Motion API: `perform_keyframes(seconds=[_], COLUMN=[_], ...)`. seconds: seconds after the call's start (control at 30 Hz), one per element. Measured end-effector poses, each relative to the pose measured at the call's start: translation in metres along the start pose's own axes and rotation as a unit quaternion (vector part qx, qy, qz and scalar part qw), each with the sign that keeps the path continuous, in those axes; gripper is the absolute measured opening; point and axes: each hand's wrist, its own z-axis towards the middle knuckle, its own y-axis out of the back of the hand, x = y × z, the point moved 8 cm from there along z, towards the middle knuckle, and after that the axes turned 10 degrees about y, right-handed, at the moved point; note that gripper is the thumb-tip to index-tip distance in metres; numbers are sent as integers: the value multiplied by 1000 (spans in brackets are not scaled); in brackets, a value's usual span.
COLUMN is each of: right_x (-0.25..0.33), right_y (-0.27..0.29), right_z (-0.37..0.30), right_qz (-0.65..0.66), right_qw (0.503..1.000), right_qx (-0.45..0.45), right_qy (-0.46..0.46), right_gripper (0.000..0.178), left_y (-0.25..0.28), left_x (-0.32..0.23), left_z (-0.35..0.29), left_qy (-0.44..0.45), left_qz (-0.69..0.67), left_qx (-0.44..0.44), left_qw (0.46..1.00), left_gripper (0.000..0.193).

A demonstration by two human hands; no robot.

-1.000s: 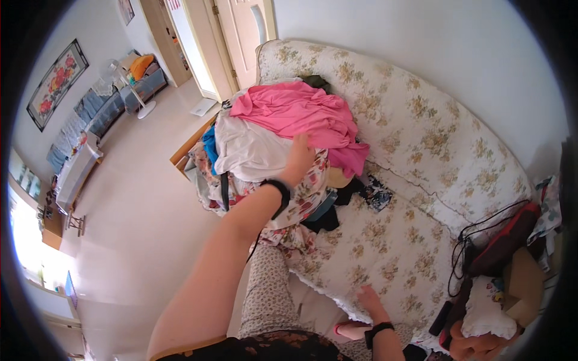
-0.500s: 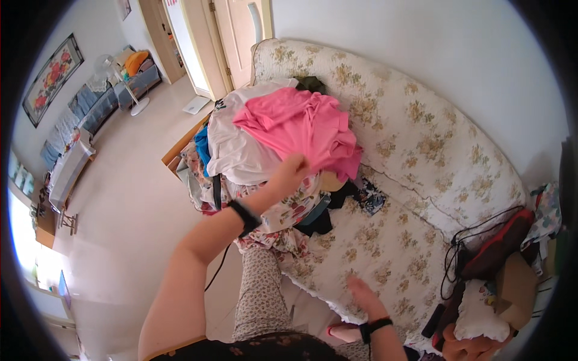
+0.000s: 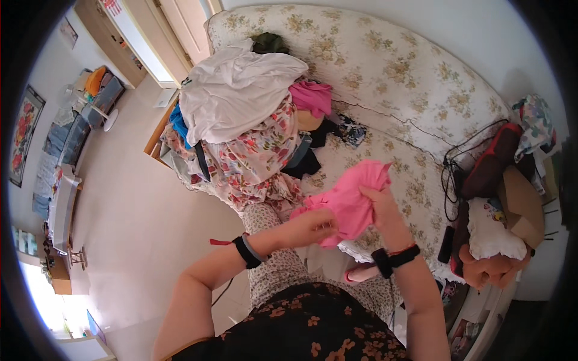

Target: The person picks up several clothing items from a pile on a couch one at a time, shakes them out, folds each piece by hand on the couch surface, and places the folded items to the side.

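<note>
Garment (image 3: 355, 204), pink & bunched, is held up in front of the torso in head view, seen against the front edge of the sofa (image 3: 373, 60). R hand (image 3: 383, 207) pinches its R side, thumb on the near face, fingers mostly hidden behind cloth. L hand (image 3: 319, 225) is at its lower L side, fingers curled in; can't tell if they grip the cloth or just touch it. Hands are apart, cloth btwn them. Black band on each wrist, L (image 3: 247, 249) & R (image 3: 394, 260).

Sofa has a quilted cover w/ tan flowers. Clothes pile at its far L end, well apart from the hands: white shirt (image 3: 241, 90) spread on top, red-flowered fabric (image 3: 259, 150) below it, second pink cloth (image 3: 312, 96) at the R edge, beige piece (image 3: 308, 120) under that, black cloth (image 3: 307, 162) on the seat, dark green cloth (image 3: 269, 43) at the back, bit of blue cloth (image 3: 179, 123) on the L near a wooden armrest (image 3: 158, 135).

R end of sofa: dark bag-like item w/ red trim (image 3: 494, 159), black cord (image 3: 448, 180), cardboard box (image 3: 521, 198), white frilled pillow (image 3: 490, 231), brown plush item (image 3: 494, 265).

Bkgd L, across pale floor (image 3: 138, 180): white standing fan (image 3: 111, 120), blue-covered couch (image 3: 78, 135) w/ orange cushion (image 3: 94, 81), framed flower picture (image 3: 24, 135) on wall.
</note>
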Motion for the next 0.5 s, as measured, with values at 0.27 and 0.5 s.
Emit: perform_keyframes(seconds=[0.27, 0.5], right_x=[116, 118], right_y=[8, -4], right_z=[-95, -151], right_qz=[-299, -505], right_qw=[945, 807], right_qx=[125, 251], right_qy=[32, 175], right_gripper=[37, 35], left_y=[39, -26], left_x=[-21, -14], left_z=[40, 47], left_qy=[59, 83], left_qz=[-211, -310], left_qx=[-198, -2], left_qw=[955, 947], left_gripper=[50, 45])
